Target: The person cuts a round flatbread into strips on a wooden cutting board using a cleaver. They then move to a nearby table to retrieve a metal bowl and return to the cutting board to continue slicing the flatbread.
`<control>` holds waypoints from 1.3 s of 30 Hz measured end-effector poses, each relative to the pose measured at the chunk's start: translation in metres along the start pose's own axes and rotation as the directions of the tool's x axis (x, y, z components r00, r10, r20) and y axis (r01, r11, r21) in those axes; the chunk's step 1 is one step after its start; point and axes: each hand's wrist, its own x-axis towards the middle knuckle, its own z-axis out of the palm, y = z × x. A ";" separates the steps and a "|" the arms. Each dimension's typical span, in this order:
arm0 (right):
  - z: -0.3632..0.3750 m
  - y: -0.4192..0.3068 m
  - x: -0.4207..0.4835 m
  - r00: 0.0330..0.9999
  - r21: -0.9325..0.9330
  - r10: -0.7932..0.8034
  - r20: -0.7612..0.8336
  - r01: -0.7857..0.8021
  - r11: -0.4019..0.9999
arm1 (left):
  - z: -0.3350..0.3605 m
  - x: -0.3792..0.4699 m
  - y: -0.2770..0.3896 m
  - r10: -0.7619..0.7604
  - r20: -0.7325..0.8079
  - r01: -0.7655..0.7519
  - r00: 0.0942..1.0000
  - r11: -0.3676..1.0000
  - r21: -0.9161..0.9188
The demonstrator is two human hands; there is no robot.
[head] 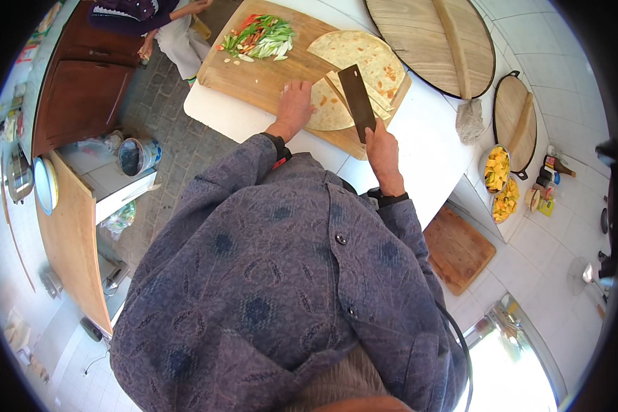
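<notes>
My right hand (382, 154) grips the handle end of a dark cleaver (357, 98). Its blade lies over the cut flatbread on a wooden cutting board (247, 82). Narrow flatbread strips (376, 99) show on both sides of the blade. The larger flatbread piece (355, 49) is beyond them; a smaller flatbread piece (329, 110) is on the near side. My left hand (294, 107) rests at the smaller piece's left edge, thumb touching it; whether it grips the bread is unclear. Chopped green and red vegetables (265, 38) are heaped at the board's far left.
A person (180, 44) is at the far left beside a brown cabinet (87, 98). Round wooden lids (412, 41) and a grey cloth (469, 122) lie to the right. Two bowls of yellow pieces (497, 167) stand farther right. A bucket (139, 156) is at left.
</notes>
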 end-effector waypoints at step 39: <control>0.013 -0.006 0.008 0.978 -0.084 -0.053 0.202 0.071 0.994 | 0.006 -0.013 0.007 0.346 0.053 -0.350 0.937 0.926 0.139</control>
